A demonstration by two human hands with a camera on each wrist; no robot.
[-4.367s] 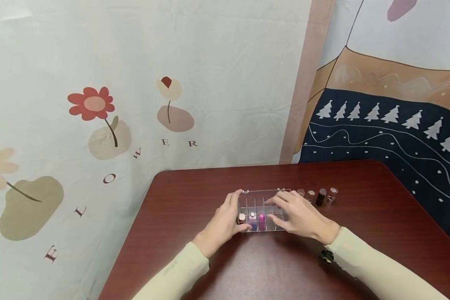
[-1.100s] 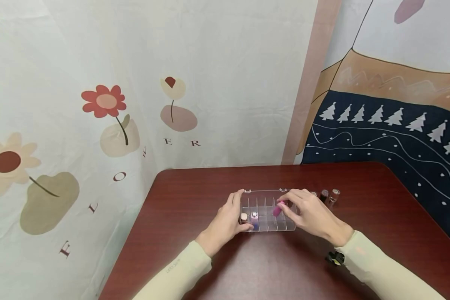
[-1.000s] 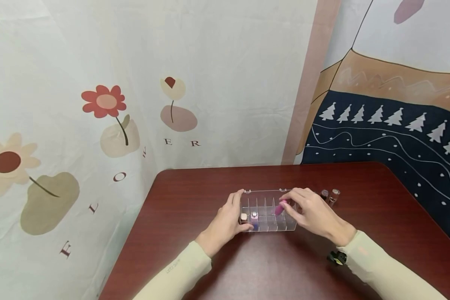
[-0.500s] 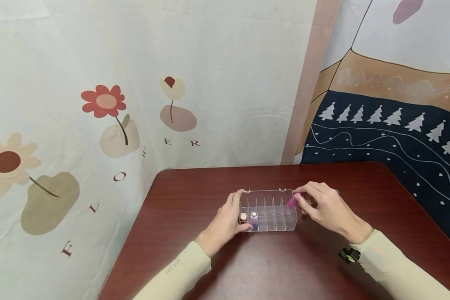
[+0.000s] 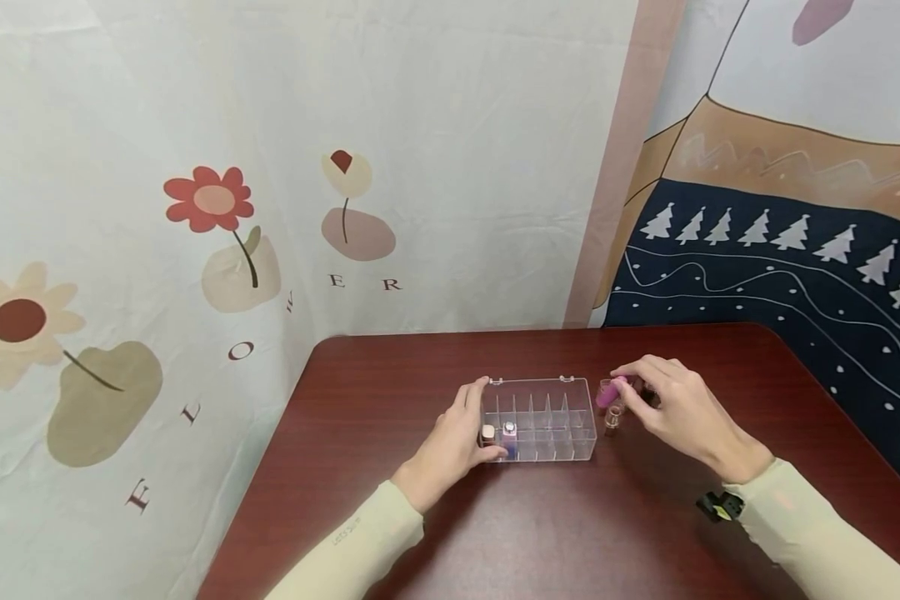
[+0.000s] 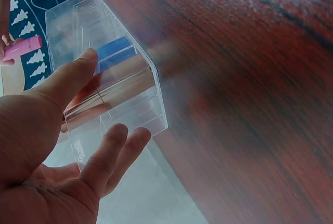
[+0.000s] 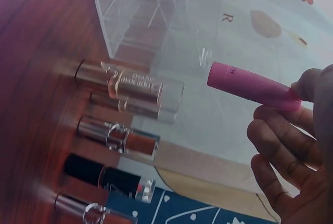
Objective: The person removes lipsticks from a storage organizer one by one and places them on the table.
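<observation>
The left hand (image 5: 450,446) holds the clear box (image 5: 551,446) at its left end, thumb pressed to the front wall and fingers round the side. The box sits on the reddish-brown table (image 5: 525,533), with two rows of compartments and small hinges along its back edge. In the front row, the leftmost compartment holds a tube with a pale cap (image 5: 488,434), and the next holds a blue and purple tube (image 5: 510,442).

The right hand (image 5: 686,412) pinches one end of the pink tube (image 7: 250,86) between thumb and forefinger, the other fingers loosely bent. The pink tube is tilted in the air, just to the right of the box and apart from it.

Five more tubes stand upright on the table near the right hand (most are hidden behind it in the head view): a thick gold one (image 7: 125,83), a thin one (image 7: 132,105) just beside it, a silver one (image 7: 119,136), a black one (image 7: 104,176) and another silver one (image 7: 96,212) cut off by the picture's edge.

Behind the table hang a pale cloth with flowers (image 5: 450,167) and a dark blue one with white trees (image 5: 750,271).
</observation>
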